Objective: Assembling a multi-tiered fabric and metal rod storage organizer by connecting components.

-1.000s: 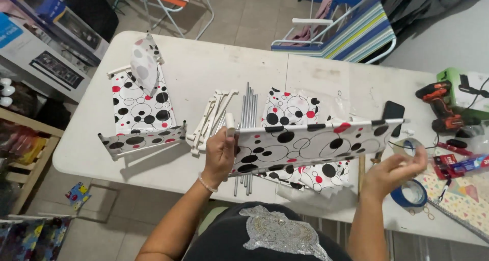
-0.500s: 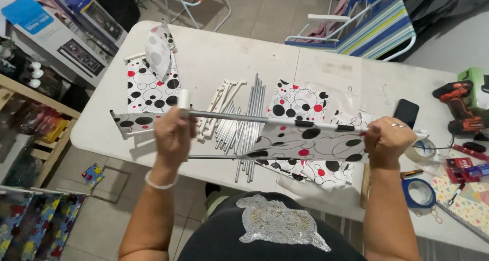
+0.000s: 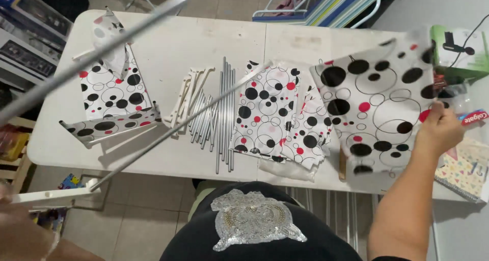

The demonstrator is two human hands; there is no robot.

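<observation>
White folding table [image 3: 168,47] fills the view, with striped chairs [image 3: 336,3] at twelve o'clock. At three o'clock the right hand [image 3: 442,131] grasps the edge of a spotted fabric panel [image 3: 374,100] — lifted above the tabletop. At eight o'clock the left hand [image 3: 20,228] sits blurred by a white end piece [image 3: 51,194] with metal rods [image 3: 168,123]; its finger state cannot be told. Loose rods [image 3: 224,113] lie at centre.

Spotted fabric panel [image 3: 374,100] raised, rods [image 3: 168,131] attached
</observation>
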